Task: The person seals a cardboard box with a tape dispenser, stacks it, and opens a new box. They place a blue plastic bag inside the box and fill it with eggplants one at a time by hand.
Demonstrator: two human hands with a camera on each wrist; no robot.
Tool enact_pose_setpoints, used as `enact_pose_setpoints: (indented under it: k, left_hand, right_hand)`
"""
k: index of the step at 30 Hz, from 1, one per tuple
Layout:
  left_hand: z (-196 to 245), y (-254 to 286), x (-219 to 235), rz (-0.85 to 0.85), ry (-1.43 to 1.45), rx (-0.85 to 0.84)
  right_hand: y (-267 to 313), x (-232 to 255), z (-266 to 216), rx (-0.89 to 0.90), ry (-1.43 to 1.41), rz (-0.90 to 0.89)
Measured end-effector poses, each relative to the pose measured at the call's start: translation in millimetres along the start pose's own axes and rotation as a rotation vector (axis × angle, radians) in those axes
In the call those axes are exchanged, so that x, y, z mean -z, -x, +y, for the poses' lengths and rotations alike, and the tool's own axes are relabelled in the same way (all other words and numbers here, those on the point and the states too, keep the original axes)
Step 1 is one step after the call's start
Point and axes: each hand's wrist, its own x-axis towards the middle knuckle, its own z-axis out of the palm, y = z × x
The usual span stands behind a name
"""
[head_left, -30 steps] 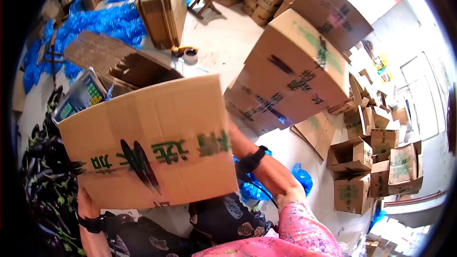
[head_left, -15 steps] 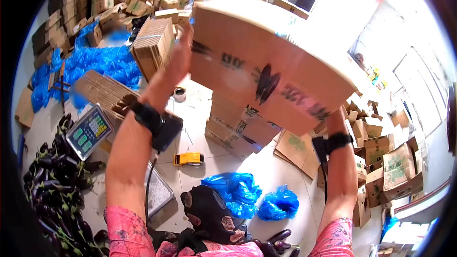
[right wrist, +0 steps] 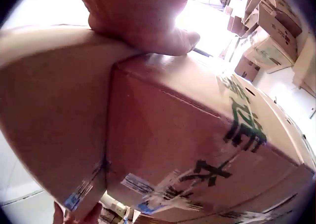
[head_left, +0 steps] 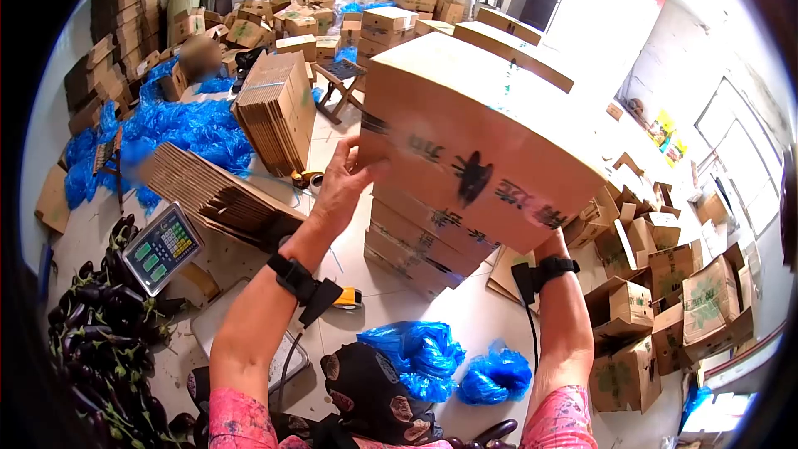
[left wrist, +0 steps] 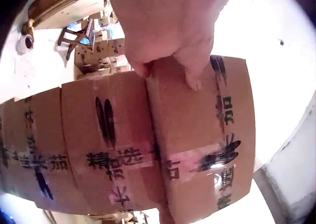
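A large taped cardboard carton (head_left: 474,150) with dark lettering sits on top of a stack of similar cartons (head_left: 428,237). At its left corner my left hand (head_left: 339,187) grips it, thumb on the lettered face. In the left wrist view, this hand's fingertips (left wrist: 140,68) reach the seam between the top carton (left wrist: 202,140) and the one below. My right hand (head_left: 549,243) holds the lower right corner, partly hidden behind the carton. In the right wrist view the right hand (right wrist: 140,17) lies over the seam beside the lower carton (right wrist: 197,135).
Eggplants (head_left: 100,333) are heaped at left beside a scale display (head_left: 162,249). Flattened cartons (head_left: 220,191) lean behind it. Blue plastic bags (head_left: 411,353) and a yellow tape dispenser (head_left: 349,298) lie on the floor. Opened cartons (head_left: 632,308) crowd the right side.
Both hands have carried the carton from low in front of the body, up and forward onto the stack. The left hand has shifted lower along the carton's left side.
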Motion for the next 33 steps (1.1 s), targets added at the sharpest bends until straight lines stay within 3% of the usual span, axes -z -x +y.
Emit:
enact_pose_setpoints:
  k: [4,7,12,14,15,18,19,20,24,25,26,27,28,30,33]
  left_hand:
    - [4,29,-15,0.051,0.028,-0.102]
    - [24,56,-18,0.085,-0.019,-0.082]
    - [87,80,-39,0.217,-0.209,-0.396]
    - [117,66,-48,0.241,-0.299,-0.568]
    - [133,51,-61,0.341,-0.444,-0.562]
    - [178,7,-75,0.211,-0.605,-0.495]
    - [186,-12,-82,0.193,-0.688,-0.489]
    - [188,-35,-83,0.18,-0.866,-0.584]
    - [145,-124,-84,0.275,-1.373,-0.919]
    - [121,-162,-63,0.121,-1.17,-0.822]
    - [107,-191,-46,-0.029,-0.967,-0.734]
    - [120,-159,-68,-0.179,-1.106,-0.51]
    - [105,-164,-72,-0.308,-1.03,-0.388]
    - [97,-139,-79,-0.179,-1.438,-0.547]
    - [79,-141,-43,-0.238,-1.42,-0.426]
  right_hand:
    - [29,-7,-18,-0.046,0.023,-0.051]
    - [63,-14,-39,-0.104,0.025,-0.095]
    - [117,-28,-81,-0.236,-0.003,-0.224]
    - [122,-34,-88,-0.3,-0.055,-0.333]
    - [122,-35,-90,-0.333,-0.088,-0.405]
    - [113,-37,-98,-0.425,-0.163,-0.6]
    - [114,-39,-100,-0.434,-0.156,-0.612]
    - [118,-42,-103,-0.423,-0.125,-0.568]
    - [128,-69,-110,-0.269,0.134,-0.077]
    - [120,-82,-117,-0.244,0.146,-0.012]
    - [112,-90,-123,-0.24,0.265,-0.101]
    - [107,-97,-126,-0.232,0.377,-0.186]
    - [103,-103,-127,-0.226,0.492,-0.277]
    - [103,-111,-122,0.252,1.054,-0.192]
    - [62,-78,-119,0.488,0.904,0.075]
